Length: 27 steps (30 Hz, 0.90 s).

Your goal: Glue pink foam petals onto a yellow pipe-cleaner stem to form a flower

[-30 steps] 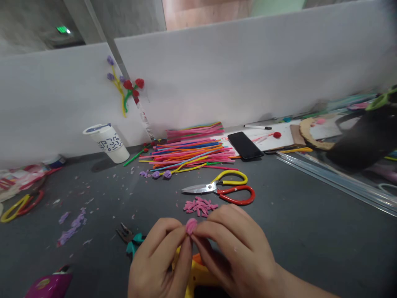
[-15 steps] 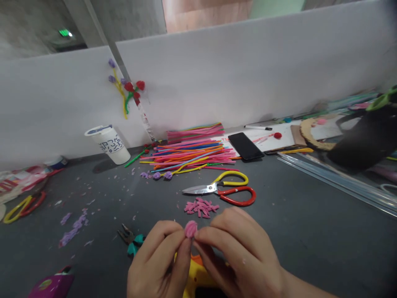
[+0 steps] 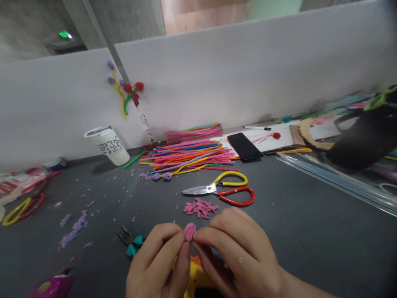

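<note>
Dark tabletop (image 3: pixel 310 240) is running up to white panels (image 3: pixel 232 78). Scissors (image 3: pixel 214 188) and pink snippets (image 3: pixel 200 208) are lying just beyond the hands, probably for easy reach. Left hand (image 3: pixel 158 260) and right hand (image 3: pixel 245 252) are pinching a pink fuzzy bud (image 3: pixel 190 232) between nearly closed fingertips.

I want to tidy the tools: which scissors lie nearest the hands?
The scissors just beyond the pink pieces; the other pair lies at the far left.

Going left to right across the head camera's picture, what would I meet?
Yellow-and-red-handled scissors, purple fuzzy scraps, teal-handled pliers, left hand, pink fuzzy bud, right hand, black jug.
</note>
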### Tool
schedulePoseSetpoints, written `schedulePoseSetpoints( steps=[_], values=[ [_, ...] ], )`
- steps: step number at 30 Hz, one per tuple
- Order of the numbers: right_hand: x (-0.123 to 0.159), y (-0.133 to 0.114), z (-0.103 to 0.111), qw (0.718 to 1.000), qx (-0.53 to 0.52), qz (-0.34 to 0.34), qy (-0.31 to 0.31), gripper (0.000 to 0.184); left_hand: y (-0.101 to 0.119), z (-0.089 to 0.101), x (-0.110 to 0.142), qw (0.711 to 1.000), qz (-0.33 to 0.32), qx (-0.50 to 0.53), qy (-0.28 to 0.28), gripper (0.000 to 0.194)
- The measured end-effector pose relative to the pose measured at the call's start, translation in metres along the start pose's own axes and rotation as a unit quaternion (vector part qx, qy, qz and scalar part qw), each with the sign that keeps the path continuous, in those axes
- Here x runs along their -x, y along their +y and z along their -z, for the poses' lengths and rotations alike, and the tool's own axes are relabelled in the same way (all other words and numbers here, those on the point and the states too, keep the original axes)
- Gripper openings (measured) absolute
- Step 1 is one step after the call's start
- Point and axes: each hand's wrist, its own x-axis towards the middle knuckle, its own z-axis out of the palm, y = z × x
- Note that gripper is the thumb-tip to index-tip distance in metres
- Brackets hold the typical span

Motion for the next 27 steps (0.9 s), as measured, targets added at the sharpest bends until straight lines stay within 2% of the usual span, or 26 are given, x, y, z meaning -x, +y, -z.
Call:
schedulePoseSetpoints(
  steps=[2,4,8,12,15,21,25,27],
  values=[
    [0.0,-0.001,0.002,1.0,-0.013,-0.001,0.001,0.008,0.0,0.002,-0.001,1.0,-0.01,-0.004,-0.009,0.026],
    [-0.003,-0.001,0.004,0.998,-0.052,-0.024,0.009,0.01,-0.001,0.003,-0.002,1.0,0.016,0.007,0.006,0.024],
    [-0.013,0.003,0.008,0.978,-0.152,-0.141,0.027,0.015,-0.003,0.004,-0.006,0.996,0.07,0.057,-0.023,0.023],
    [-0.019,0.003,0.005,0.955,-0.209,-0.209,-0.017,0.017,-0.006,0.002,-0.008,0.988,0.105,0.113,-0.021,0.021],
    [-0.018,0.001,0.002,0.952,-0.221,-0.211,-0.033,0.015,-0.007,0.0,-0.006,0.986,0.093,0.135,-0.016,0.023],
    [-0.015,-0.002,0.002,0.956,-0.208,-0.208,-0.012,0.012,-0.006,-0.002,-0.001,0.992,0.061,0.107,-0.012,0.025],
    [-0.013,-0.001,0.005,0.975,-0.166,-0.141,0.035,0.017,-0.004,-0.007,0.001,0.991,0.081,0.099,0.032,0.023],
    [-0.01,0.0,0.006,0.987,-0.131,-0.09,0.036,0.017,-0.003,-0.009,0.002,0.991,0.082,0.093,0.04,0.023]
  ],
)
